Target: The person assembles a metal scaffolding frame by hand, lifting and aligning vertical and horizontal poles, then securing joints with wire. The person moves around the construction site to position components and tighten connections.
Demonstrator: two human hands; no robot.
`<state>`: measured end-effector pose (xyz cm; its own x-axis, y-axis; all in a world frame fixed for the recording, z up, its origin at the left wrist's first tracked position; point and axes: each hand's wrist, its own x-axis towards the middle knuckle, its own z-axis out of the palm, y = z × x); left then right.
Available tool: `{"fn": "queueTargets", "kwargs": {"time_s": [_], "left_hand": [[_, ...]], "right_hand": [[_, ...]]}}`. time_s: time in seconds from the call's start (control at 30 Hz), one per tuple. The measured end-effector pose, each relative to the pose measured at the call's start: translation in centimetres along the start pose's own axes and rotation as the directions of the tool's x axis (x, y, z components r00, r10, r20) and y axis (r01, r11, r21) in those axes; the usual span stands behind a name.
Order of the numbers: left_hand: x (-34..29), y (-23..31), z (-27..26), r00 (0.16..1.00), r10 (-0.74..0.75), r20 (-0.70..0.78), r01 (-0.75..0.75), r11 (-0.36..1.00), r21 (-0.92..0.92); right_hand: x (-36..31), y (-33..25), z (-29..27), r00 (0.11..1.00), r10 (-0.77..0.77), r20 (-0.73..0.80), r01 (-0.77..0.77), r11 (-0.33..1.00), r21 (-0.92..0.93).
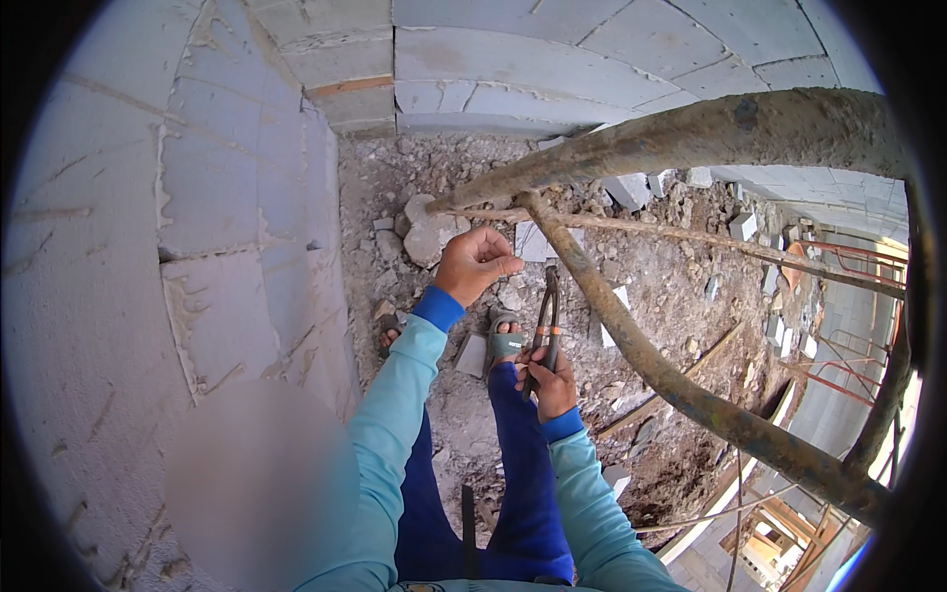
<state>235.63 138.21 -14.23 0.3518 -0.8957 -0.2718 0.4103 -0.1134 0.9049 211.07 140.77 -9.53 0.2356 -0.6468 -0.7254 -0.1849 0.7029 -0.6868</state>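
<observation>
Metal pincers [554, 311] | gripped in right hand [552, 383], tip near left hand [473, 264] | left fingers pinched together, contents unclear

Daylight is soft, whitening to glare at the right edge; a round blur [261, 483] smears the lower left; the pale-grey block wall [533, 64] bows.

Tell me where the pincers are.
The pincers are in the right hand, right of centre in the head view, and appear beside the right sandal.
</observation>
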Motion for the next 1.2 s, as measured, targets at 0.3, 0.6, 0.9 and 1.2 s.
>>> {"fn": "queueTargets", "kwargs": {"time_s": [0.3,0.6,0.9,1.2], "left_hand": [[1.4,-0.2,1.2,0.816,0.541,-0.204,-0.081,0.457,0.886],[1.4,-0.7,0.9,0.908,0.379,-0.177,-0.218,0.791,0.572],[0.7,0.7,-1.3,0.918,0.365,-0.155,-0.127,0.64,0.758],[-7.5,16.5,9.0,0.734,0.649,0.201,-0.668,0.635,0.389]], "right_hand": [[-2.9,1.2,-1.7,0.995,0.003,-0.101,0.0,1.0,0.027],[-5.4,0.8,-2.7,0.997,-0.054,-0.054,0.054,0.998,0.01],[-9.1,4.5,-7.2,0.981,0.095,-0.17,-0.092,0.995,0.027],[-11.0,7.0,-9.6,0.868,0.313,-0.385,-0.162,0.913,0.376]]}}
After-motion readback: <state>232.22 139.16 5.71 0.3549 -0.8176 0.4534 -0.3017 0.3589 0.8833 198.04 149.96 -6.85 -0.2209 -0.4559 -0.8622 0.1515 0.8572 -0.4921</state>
